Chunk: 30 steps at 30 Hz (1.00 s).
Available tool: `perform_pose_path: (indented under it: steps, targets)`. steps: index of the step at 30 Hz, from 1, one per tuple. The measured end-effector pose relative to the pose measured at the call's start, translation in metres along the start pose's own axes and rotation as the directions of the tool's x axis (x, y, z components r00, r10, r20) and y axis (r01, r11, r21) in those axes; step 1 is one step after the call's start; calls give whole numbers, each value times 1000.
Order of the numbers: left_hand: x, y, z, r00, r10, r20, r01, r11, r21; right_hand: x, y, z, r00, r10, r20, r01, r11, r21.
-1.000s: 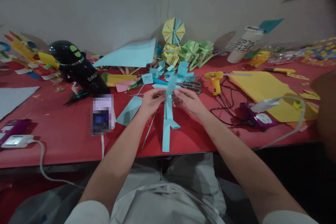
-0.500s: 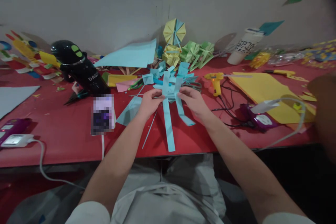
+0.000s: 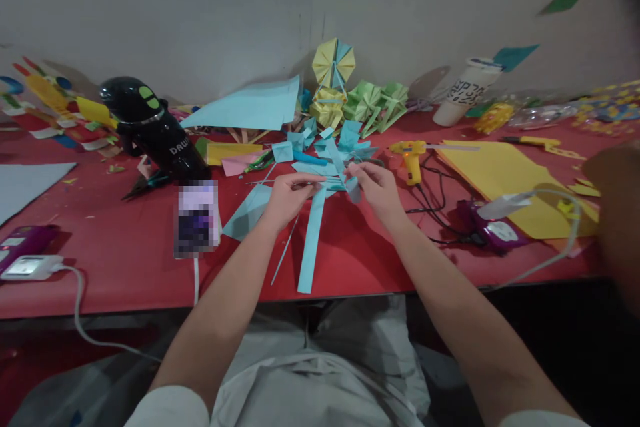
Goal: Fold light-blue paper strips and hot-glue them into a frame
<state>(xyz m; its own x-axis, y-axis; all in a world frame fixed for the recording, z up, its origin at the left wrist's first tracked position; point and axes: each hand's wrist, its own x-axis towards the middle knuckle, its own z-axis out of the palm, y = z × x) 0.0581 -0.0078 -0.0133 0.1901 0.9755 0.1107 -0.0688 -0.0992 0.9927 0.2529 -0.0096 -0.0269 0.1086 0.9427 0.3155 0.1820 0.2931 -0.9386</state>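
Between my hands are light-blue paper strips. One long paper strip (image 3: 312,240) hangs from the fingers of my left hand (image 3: 295,197), its lower end near the table's front edge. My left thumb and fingers are pinched at its top. A shorter curled blue strip (image 3: 354,189) is pinched by my right hand (image 3: 375,188). Several thin blue paper sticks (image 3: 332,183) run across between the two hands; which fingers touch them is partly hidden. Behind lie folded blue paper pieces (image 3: 350,137) and a blue pen-like tool (image 3: 310,158).
A yellow glue gun (image 3: 412,161) with a black cord lies to the right, beside yellow paper sheets (image 3: 500,193) and a purple power socket (image 3: 493,227). On the left are a phone (image 3: 196,219) and a black bottle (image 3: 160,137). Folded yellow paper (image 3: 333,67) stands behind.
The long strip's lower end has swung left. My right hand has drawn the other strip up, so it now curls at my fingers instead of hanging down.
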Motion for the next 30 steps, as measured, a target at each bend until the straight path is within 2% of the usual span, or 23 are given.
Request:
perform_pose_path:
  steps: [3, 6, 12, 21, 25, 30]
  targets:
    - [0, -3, 2, 999, 11, 37, -11, 1000, 14, -6, -11, 6, 969, 79, 236, -102, 991, 88]
    - [1, -7, 2, 998, 16, 55, -16, 1000, 5, -9, -14, 10, 941, 101, 324, -144, 983, 110]
    - [0, -4, 3, 994, -51, 98, 61, 994, -96, -7, -6, 9, 942, 111, 316, -153, 982, 111]
    - [0, -4, 0, 995, -55, 87, 58, 998, -34, -8, -9, 9, 937, 135, 323, -194, 968, 157]
    - [-1, -2, 1, 995, -59, 81, 61, 998, -20, -8, -7, 10, 944, 113, 311, -154, 982, 113]
    - [-2, -1, 1, 986, -109, 129, 98, 991, 93, -5, -4, 8, 976, 104, 190, -133, 980, 148]
